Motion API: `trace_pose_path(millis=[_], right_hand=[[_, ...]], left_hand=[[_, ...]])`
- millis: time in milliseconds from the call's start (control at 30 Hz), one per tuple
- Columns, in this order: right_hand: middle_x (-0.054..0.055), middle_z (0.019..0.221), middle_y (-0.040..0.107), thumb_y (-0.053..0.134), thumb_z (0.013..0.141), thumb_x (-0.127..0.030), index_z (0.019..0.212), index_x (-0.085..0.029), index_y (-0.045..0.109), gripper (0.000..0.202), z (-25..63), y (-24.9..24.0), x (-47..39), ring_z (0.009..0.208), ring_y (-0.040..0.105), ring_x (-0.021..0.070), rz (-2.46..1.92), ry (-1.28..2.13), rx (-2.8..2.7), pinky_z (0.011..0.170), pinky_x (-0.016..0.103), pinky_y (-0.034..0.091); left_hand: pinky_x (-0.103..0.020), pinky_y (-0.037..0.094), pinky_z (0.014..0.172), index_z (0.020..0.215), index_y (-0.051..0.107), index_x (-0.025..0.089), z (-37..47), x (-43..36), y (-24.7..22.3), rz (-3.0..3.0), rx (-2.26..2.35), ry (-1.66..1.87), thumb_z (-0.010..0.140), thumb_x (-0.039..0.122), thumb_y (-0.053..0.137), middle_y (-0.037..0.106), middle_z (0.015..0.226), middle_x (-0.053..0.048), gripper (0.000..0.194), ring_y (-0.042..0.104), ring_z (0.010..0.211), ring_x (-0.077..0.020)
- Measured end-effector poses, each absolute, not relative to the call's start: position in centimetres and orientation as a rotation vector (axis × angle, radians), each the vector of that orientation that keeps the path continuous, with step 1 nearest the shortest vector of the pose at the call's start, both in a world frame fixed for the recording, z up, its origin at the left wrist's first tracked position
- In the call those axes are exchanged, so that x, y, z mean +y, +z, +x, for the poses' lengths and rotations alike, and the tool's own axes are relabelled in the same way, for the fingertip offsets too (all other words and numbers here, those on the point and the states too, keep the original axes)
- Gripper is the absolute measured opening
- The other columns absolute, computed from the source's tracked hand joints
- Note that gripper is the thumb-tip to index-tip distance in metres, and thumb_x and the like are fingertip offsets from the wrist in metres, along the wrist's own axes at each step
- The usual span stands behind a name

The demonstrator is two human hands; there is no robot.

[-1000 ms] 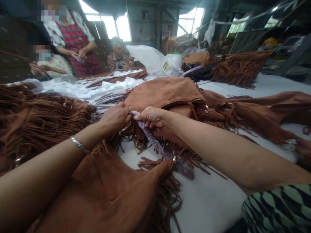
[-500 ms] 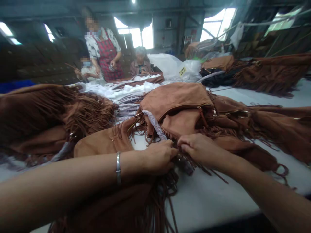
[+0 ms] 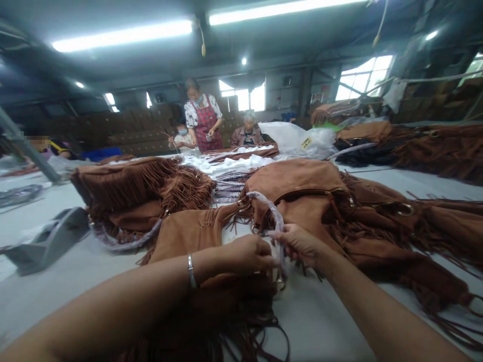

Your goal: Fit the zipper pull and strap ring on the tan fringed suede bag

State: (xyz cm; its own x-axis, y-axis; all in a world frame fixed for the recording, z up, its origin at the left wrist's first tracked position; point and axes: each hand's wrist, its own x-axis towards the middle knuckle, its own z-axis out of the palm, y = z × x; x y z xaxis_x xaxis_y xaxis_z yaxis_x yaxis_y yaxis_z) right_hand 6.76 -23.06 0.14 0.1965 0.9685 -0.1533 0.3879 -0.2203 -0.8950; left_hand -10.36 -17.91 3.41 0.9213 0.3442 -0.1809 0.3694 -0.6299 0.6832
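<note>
Head view, strap: slim, wrapped in pale lilac plastic [image 3: 277, 215], arching beside a tan-brown suede bag [image 3: 192, 229], its lower stretch running toward the wearer
Right hand [image 3: 304, 245]: fingers closed on that stretch
Left hand [image 3: 247, 254]: curled beside the strap's lower end, near a gold-toned metal ring [image 3: 280, 285]; cannot tell whether gripping
Behind strap: heaped brown fringed suede bags [image 3: 298, 178]
</note>
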Motion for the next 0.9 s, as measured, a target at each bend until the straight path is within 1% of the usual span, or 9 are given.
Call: trace_pose_path(millis=[67,200,300,433,500,633,733,800,900], right_hand=[[-0.002,0.051,0.052,0.045,0.087,-0.044,0.071,-0.017,0.051,0.032,6.9,0.5,-22.9,0.036,0.041,0.0081,-1.567,1.108,-1.134,0.035,0.019,0.034],[-0.003,0.05,0.053,0.051,0.086,-0.041,0.07,-0.017,0.05,0.028,6.4,1.3,-21.7,0.036,0.042,0.0069,-1.306,1.209,-0.909,0.035,0.017,0.036],[-0.004,0.048,0.052,0.058,0.081,-0.04,0.068,-0.018,0.049,0.027,5.8,1.2,-20.5,0.035,0.041,0.0054,-1.187,1.214,-0.808,0.033,0.015,0.033],[-0.005,0.047,0.052,0.07,0.07,-0.04,0.064,-0.017,0.051,0.03,5.1,0.5,-19.5,0.035,0.041,0.0049,-1.138,1.214,-0.784,0.031,0.015,0.03],[-0.003,0.051,0.057,0.073,0.067,-0.038,0.068,-0.016,0.055,0.028,4.8,0.0,-19.4,0.036,0.044,0.0061,-1.153,1.22,-0.806,0.032,0.017,0.034],[-0.002,0.051,0.056,0.071,0.07,-0.035,0.072,-0.015,0.062,0.021,5.5,-0.4,-19.9,0.036,0.047,0.0095,-1.261,1.223,-0.849,0.034,0.02,0.036],[0.001,0.057,0.059,0.066,0.077,-0.028,0.075,-0.016,0.067,0.012,6.2,-0.1,-20.9,0.048,0.053,0.0128,-1.46,0.724,-1.076,0.044,0.023,0.043],[0.005,0.077,0.067,0.061,0.081,-0.023,0.084,-0.019,0.07,0.01,6.2,0.3,-21.6,0.071,0.061,0.0188,-1.419,0.222,-1.475,0.065,0.031,0.051],[0.009,0.109,0.066,0.056,0.083,-0.013,0.1,-0.021,0.069,0.023,5.7,0.7,-22.2,0.105,0.056,0.027,-1.174,-0.192,-2.028,0.091,0.044,0.045]], left_hand=[[-0.02,0.035,0.051,0.075,0.061,0.012,-10.3,-17.3,3.1,2.137,0.599,0.057,0.082,0.06,0.045,0.057,0.065,-0.001,0.051,0.046,0.055,-0.009],[-0.023,0.043,0.053,0.08,0.059,0.01,-10.3,-16.4,3.0,1.828,0.559,0.004,0.071,0.072,0.051,0.061,0.074,-0.006,0.062,0.055,0.058,-0.0117],[-0.026,0.046,0.054,0.076,0.055,0.011,-9.9,-16.1,2.6,1.459,0.539,0.013,0.07,0.059,0.061,0.062,0.066,-0.007,0.049,0.058,0.051,-0.0135],[-0.026,0.046,0.048,0.074,0.047,0.013,-8.8,-15.6,1.9,1.148,0.601,-0.014,0.082,0.028,0.05,0.059,0.055,-0.004,0.017,0.058,0.044,-0.0157],[-0.025,0.045,0.045,0.071,0.046,0.013,-8.2,-15.1,1.9,1.07,0.63,-0.043,0.084,0.021,0.042,0.054,0.051,-0.001,0.016,0.057,0.042,-0.015],[-0.023,0.046,0.043,0.069,0.044,0.015,-7.6,-13.4,1.8,0.949,0.645,-0.001,0.086,0.023,0.038,0.046,0.049,0.004,0.02,0.056,0.042,-0.0133],[-0.026,0.05,0.047,0.068,0.046,0.014,-7.5,-12.3,1.2,0.912,0.646,0.039,0.083,0.023,0.04,0.053,0.053,0.001,0.018,0.063,0.052,-0.0177],[-0.029,0.052,0.05,0.069,0.049,0.013,-7.4,-11.8,0.7,0.898,0.642,0.009,0.082,0.021,0.04,0.059,0.059,-0.004,0.018,0.065,0.056,-0.019],[-0.025,0.048,0.044,0.074,0.053,0.012,-7.3,-11.7,0.2,0.964,0.591,-0.013,0.081,0.023,0.04,0.059,0.059,-0.004,0.019,0.06,0.049,-0.0155]])
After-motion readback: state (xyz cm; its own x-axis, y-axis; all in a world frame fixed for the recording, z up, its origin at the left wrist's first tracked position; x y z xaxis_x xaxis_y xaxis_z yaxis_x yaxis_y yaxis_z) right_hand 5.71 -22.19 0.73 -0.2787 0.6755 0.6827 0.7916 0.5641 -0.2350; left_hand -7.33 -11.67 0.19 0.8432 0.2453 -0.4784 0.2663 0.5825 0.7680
